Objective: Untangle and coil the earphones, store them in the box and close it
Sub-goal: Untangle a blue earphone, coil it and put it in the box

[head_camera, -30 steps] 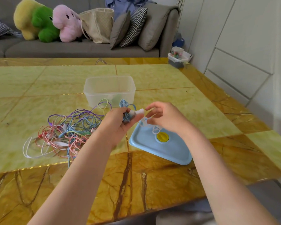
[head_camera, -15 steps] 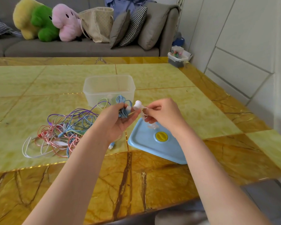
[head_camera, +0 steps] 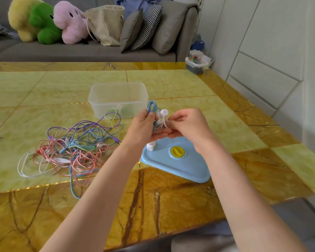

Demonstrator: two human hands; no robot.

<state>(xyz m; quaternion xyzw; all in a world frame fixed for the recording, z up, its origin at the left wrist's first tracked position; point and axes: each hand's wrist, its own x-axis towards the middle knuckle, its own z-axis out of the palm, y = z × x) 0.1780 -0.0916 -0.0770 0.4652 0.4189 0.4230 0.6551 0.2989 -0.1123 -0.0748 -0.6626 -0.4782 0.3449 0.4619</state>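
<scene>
1. While both hands work above the counter (head_camera: 171,84), the left hand (head_camera: 144,128) grips a small coil of blue earphone cable (head_camera: 151,108); its fingers (head_camera: 147,115) are curled round the bundle, and the loops rise just above them.
2. The right hand (head_camera: 187,124) pinches a white earphone (head_camera: 163,115) between thumb and index finger; the remaining fingers (head_camera: 176,116) are curled inward. The white earbud sits between the two hands, touching the blue coil.
3. A second white earbud (head_camera: 150,146) hangs just below the left fingers, over the near corner of the lid.
4. The blue lid (head_camera: 175,162), with a yellow knob (head_camera: 177,151) at its centre, lies flat on the counter directly below the hands.
5. The clear plastic box (head_camera: 116,99) stands open on the counter just beyond the fingers, slightly to their left. Something small and pale shows through its front wall; what it is cannot be told.
6. A tangled pile of earphones (head_camera: 75,146) in pink, purple, blue, yellow and white lies on the counter to the left of the left fingers, apart from the box. One blue strand trails from the pile toward the near edge.
7. Well beyond the fingers, a grey sofa (head_camera: 91,51) carries a yellow-and-green plush toy (head_camera: 33,20), a pink plush toy (head_camera: 69,22), a beige bag (head_camera: 105,24) and cushions (head_camera: 144,28).
8. A small container (head_camera: 196,62) stands on the floor past the far right corner of the counter.
</scene>
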